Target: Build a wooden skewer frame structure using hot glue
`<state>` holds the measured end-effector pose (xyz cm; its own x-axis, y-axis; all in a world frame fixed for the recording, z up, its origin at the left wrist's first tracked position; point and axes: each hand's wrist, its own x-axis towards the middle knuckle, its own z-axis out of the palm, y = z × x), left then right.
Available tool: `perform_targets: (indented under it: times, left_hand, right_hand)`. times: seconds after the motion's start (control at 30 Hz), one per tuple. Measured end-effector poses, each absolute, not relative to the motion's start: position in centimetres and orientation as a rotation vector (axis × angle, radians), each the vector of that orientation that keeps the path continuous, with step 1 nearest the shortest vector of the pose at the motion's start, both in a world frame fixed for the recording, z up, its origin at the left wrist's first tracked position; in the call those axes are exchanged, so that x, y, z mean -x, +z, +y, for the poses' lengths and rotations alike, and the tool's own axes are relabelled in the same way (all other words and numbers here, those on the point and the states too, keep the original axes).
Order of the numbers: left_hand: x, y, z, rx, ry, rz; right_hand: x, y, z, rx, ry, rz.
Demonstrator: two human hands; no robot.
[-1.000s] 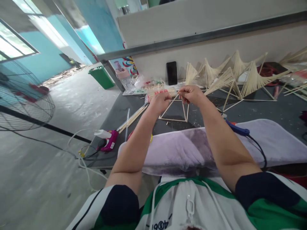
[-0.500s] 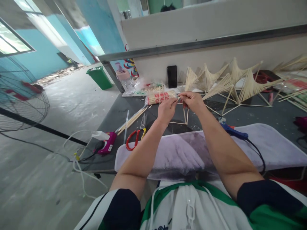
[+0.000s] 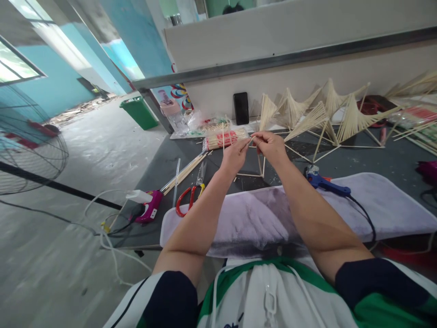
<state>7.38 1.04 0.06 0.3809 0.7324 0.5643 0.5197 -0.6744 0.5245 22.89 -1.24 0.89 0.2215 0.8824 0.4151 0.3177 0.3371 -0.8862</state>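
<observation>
My left hand (image 3: 235,156) and my right hand (image 3: 271,146) meet above the table, fingertips pinched together at the top of a small frame of wooden sticks (image 3: 251,175). Its lower sticks form a corner on the dark tabletop, and one stick stands up beside my left hand. Just what the fingertips grip is partly hidden. Behind my left hand lies a clear packet of sticks (image 3: 211,142) with red print. To the right of my right hand spreads a larger model of fanned sticks (image 3: 355,120). A blue glue gun (image 3: 329,186) rests on the pale mat.
Red-handled scissors (image 3: 186,202), loose sticks (image 3: 184,174) and a purple power strip (image 3: 150,208) lie at the left. A black phone (image 3: 241,108) leans against the back panel, near a pink-topped bottle (image 3: 170,111). The mat (image 3: 382,200) runs along the table's front edge.
The view has shifted slightly, so most things sit a little further left. Both hands stay together at the stick frame, with only small finger movement.
</observation>
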Motion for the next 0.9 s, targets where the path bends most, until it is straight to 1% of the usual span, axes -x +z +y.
perform_targets:
  times: [0.13, 0.3, 0.37, 0.5, 0.57, 0.67, 0.8, 0.9]
  left_hand:
    - [-7.3, 0.7, 0.8, -2.372, 1.136, 1.09]
    - [-6.6, 3.2, 0.7, -2.404, 0.926, 1.06]
    - [-6.0, 4.7, 1.0, -2.344, 0.974, 1.064]
    - [-4.9, 6.5, 1.7, -2.05, 1.232, 0.991]
    - [-4.7, 6.1, 1.8, -1.927, 1.258, 0.92]
    - [-5.3, 4.1, 1.8, -1.833, 1.239, 0.852]
    - [-6.4, 0.9, 1.7, -1.804, 1.258, 0.843]
    - [-7.1, -0.3, 1.6, -1.811, 1.241, 0.813]
  right_hand:
    - [-22.9, 1.0, -1.5, 1.249, 0.535, -1.367]
    - [-23.1, 0.8, -1.6, 1.243, 0.481, -1.409]
    - [-23.1, 0.4, -1.4, 1.219, 0.476, -1.406]
    - [-23.0, -0.2, -1.1, 1.186, 0.494, -1.385]
    - [-22.9, -0.1, -1.3, 1.185, 0.496, -1.384]
    - [-23.0, 0.3, -1.7, 1.196, 0.476, -1.413]
    - [-23.1, 1.0, -2.3, 1.213, 0.44, -1.474]
    - [-23.1, 1.3, -2.6, 1.233, 0.432, -1.504]
